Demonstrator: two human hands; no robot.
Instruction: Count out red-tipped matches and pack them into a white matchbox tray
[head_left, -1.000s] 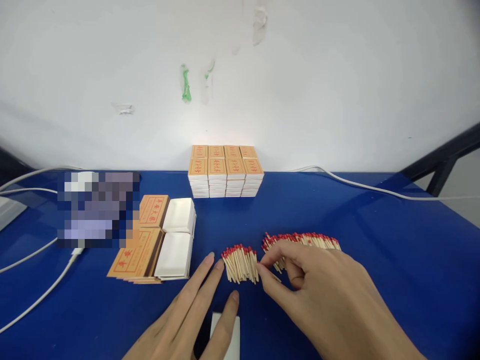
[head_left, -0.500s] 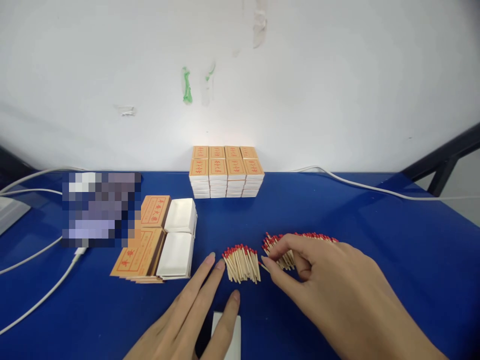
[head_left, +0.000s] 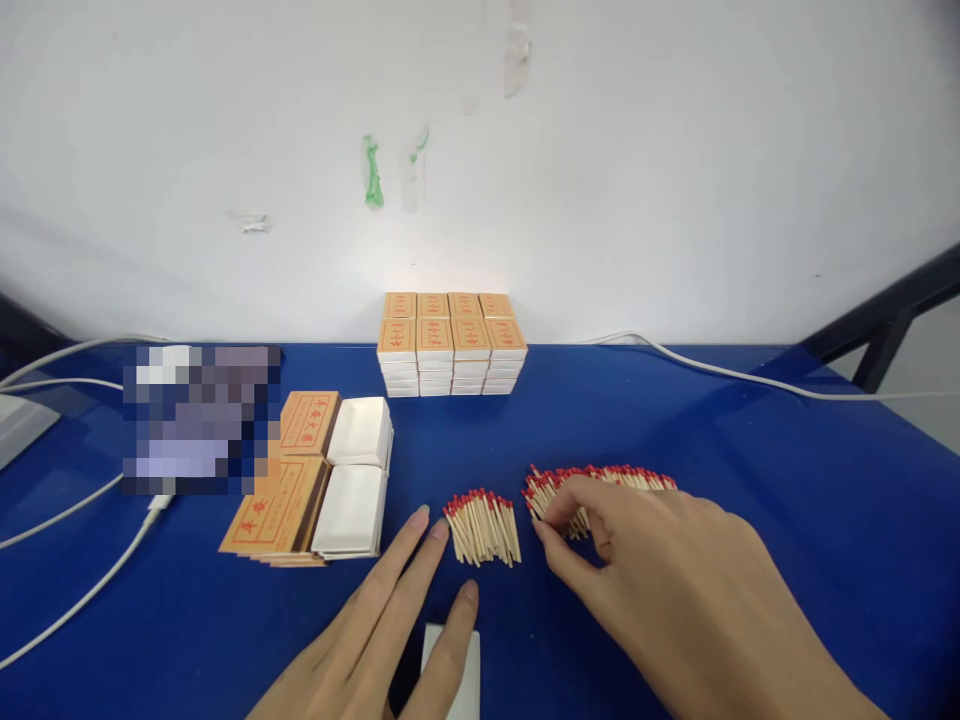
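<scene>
Matches point(head_left: 482, 530) right of the stacked white trays point(head_left: 351, 508): likely light, stiff, snappable; I'd pinch mid-stick. My left hand point(head_left: 352, 655) is spread, released; right hand point(head_left: 660, 570) curled, can't tell if grasping.

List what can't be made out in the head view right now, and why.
In the head view:
Larger match pile: partly behind the right hand.
White object: left hand covers part; bottom edge cuts it off.
Pixelated item at left: mosaic hides detail.
Match count, smaller pile: overlapping, too small to tell.
</scene>
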